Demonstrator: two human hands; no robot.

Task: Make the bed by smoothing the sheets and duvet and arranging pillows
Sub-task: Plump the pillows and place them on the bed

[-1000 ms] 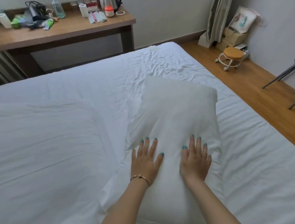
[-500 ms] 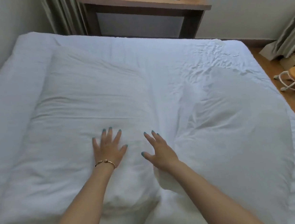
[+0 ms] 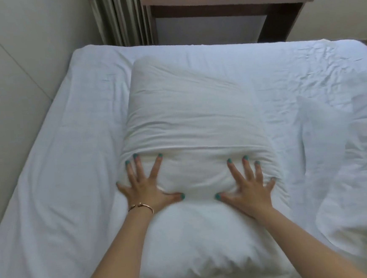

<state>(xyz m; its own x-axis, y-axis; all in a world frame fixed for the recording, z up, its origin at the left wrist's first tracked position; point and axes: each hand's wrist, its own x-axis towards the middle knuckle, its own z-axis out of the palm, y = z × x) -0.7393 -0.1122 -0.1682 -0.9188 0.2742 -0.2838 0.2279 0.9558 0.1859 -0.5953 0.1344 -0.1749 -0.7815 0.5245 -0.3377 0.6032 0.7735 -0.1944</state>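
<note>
A white pillow (image 3: 193,107) lies lengthwise in the middle of the white bed sheet (image 3: 70,169). My left hand (image 3: 144,185), with a bracelet at the wrist, presses flat on the pillow's near left part, fingers spread. My right hand (image 3: 247,184) presses flat on its near right part, fingers spread too. A crease in the pillowcase runs across just beyond my fingertips. A second white pillow (image 3: 337,148) lies at the right, partly out of frame. The sheet is wrinkled at the far right.
A wooden desk (image 3: 224,1) with small items stands beyond the bed's far edge. Striped curtains (image 3: 120,16) hang at its left. A pale wall (image 3: 14,64) runs along the bed's left side.
The view has swung left from the right pillow to the left one. Both hands have moved onto this pillow and spread apart, pressing down on it.
</note>
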